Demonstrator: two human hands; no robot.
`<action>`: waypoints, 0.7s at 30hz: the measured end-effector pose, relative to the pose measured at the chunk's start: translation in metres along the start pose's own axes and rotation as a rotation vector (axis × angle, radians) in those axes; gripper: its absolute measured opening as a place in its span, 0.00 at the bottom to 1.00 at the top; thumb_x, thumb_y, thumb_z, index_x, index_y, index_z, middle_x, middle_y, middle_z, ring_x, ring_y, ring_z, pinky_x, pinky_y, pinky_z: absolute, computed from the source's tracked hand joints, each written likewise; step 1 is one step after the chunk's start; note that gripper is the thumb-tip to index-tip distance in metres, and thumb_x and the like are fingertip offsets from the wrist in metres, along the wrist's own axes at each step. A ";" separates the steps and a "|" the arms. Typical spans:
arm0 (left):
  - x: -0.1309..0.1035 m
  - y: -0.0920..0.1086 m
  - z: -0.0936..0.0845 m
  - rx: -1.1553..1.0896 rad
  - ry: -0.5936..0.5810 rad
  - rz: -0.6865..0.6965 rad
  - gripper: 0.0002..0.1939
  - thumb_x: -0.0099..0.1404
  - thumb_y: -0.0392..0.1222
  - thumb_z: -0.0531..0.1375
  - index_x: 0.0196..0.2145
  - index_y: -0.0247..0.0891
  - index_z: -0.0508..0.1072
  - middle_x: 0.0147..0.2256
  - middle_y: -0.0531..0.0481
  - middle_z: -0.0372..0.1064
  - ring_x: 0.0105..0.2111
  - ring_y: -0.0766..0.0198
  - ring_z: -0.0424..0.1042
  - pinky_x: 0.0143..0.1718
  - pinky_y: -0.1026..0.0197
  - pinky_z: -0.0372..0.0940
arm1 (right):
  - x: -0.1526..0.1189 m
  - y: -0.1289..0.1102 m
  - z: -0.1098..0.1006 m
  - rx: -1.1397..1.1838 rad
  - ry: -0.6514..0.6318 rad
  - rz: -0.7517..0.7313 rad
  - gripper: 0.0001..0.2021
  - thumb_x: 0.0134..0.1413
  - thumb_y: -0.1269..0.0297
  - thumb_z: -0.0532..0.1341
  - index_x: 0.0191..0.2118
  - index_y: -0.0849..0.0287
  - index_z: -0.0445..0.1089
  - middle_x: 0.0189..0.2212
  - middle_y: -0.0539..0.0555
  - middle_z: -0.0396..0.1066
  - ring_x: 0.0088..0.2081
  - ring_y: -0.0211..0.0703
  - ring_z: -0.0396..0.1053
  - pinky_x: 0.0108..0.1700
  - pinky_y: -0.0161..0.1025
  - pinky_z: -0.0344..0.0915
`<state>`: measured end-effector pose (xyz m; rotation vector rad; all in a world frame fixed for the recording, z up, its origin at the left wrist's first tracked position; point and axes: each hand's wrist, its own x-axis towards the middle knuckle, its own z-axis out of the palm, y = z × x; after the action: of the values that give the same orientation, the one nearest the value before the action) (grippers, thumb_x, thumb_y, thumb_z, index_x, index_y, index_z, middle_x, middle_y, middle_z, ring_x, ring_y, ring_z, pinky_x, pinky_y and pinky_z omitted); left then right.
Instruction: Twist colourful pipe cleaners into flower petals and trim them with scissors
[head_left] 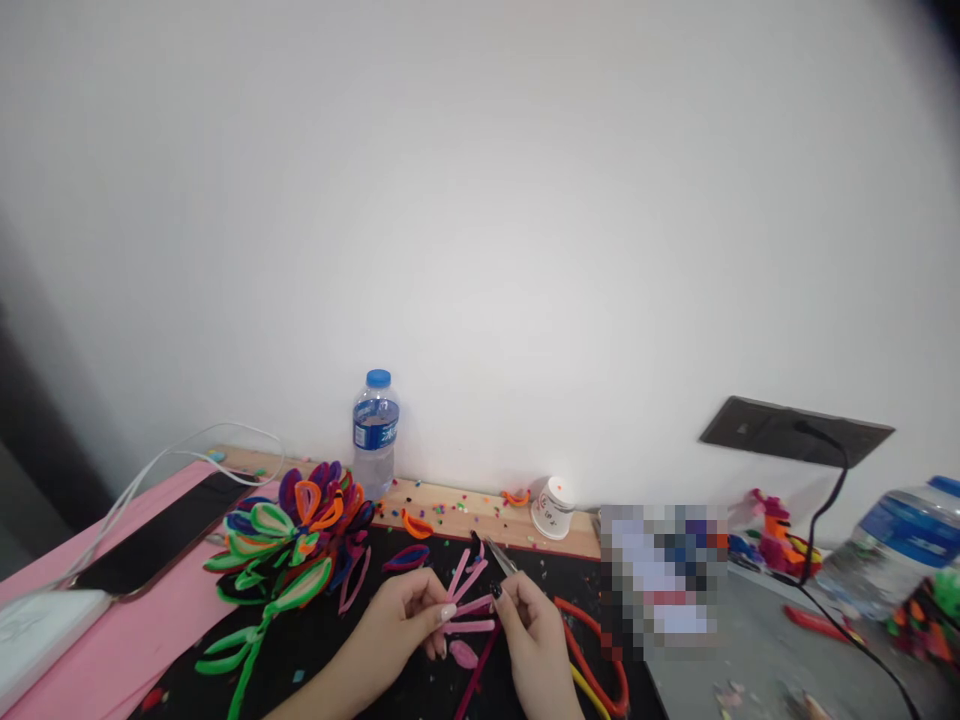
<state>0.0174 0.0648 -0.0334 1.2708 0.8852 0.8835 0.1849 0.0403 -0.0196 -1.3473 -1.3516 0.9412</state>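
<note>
Several light pink fuzzy strips (pixel 471 627) fan out from the pinched fingers of my left hand (pixel 421 618). My right hand (pixel 531 640) has its thumb and fingertips closed on the end of one strip, just right of the left hand. A dark magenta stem (pixel 478 672) runs down between the hands. Beneath the strips, a small pink loop (pixel 463 654) lies on the black mat (pixel 315 660). Silver blades (pixel 501 556) show just behind my right hand.
Left lies a bunch of colourful fuzzy flowers (pixel 307 520), near a phone (pixel 169 532) on pink sheets. A water bottle (pixel 376 435) and paper cup (pixel 553 508) stand by the wall. Red-handled pliers or scissors (pixel 616 680) lie right; another bottle (pixel 892 545) is far right.
</note>
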 end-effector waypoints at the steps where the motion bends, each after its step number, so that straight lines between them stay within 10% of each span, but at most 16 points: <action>1: 0.000 0.000 0.000 -0.001 0.000 -0.001 0.10 0.54 0.44 0.59 0.24 0.34 0.64 0.15 0.56 0.65 0.16 0.69 0.65 0.20 0.67 0.60 | 0.000 0.001 0.000 0.000 0.000 0.001 0.13 0.52 0.60 0.54 0.21 0.59 0.55 0.19 0.45 0.50 0.23 0.36 0.50 0.25 0.32 0.49; 11: 0.002 0.010 -0.006 -0.004 0.201 0.029 0.12 0.53 0.46 0.60 0.23 0.34 0.66 0.17 0.54 0.68 0.19 0.67 0.67 0.23 0.66 0.61 | -0.009 -0.003 0.003 0.022 -0.150 -0.029 0.12 0.51 0.60 0.56 0.36 0.63 0.69 0.22 0.51 0.64 0.22 0.36 0.58 0.24 0.32 0.55; 21: 0.000 0.000 -0.003 -0.072 0.056 -0.018 0.11 0.53 0.45 0.61 0.26 0.33 0.68 0.24 0.51 0.72 0.26 0.64 0.71 0.25 0.66 0.63 | -0.007 0.002 0.011 0.210 -0.241 0.084 0.19 0.50 0.50 0.55 0.25 0.64 0.64 0.16 0.47 0.61 0.13 0.27 0.51 0.15 0.27 0.45</action>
<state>0.0151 0.0663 -0.0339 1.1794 0.8994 0.9329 0.1744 0.0352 -0.0249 -1.1654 -1.3391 1.2990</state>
